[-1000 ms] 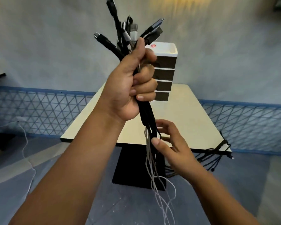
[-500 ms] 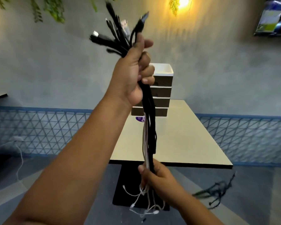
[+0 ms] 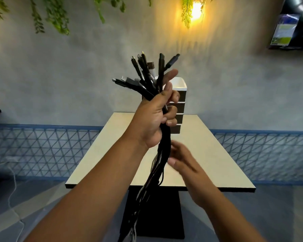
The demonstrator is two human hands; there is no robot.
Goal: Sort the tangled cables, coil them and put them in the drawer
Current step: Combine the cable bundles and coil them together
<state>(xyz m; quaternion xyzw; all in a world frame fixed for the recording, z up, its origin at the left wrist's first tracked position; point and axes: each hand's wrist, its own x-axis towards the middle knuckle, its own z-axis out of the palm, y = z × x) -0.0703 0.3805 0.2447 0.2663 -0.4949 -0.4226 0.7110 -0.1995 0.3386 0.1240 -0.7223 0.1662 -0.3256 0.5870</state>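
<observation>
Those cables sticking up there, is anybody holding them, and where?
Yes. The left hand grips the cable bundle just below its fanned-out plugs. The right hand is blurred beside the hanging part; whether it holds any cable cannot be told.

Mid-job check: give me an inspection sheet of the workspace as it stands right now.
Surface: beige table, bare where visible.
Job's things: drawer unit at the table's far end, drawers shut.
Clutter: nothing seen.
Grippers: left hand grips the bundle below the plugs; right hand, blurred, fingers extended beside the hanging strands.
Cables: cable bundle held upright, plugs fanned on top, tails hanging.
Surroundings: grey wall, lamp, hanging plants, screen.
</observation>
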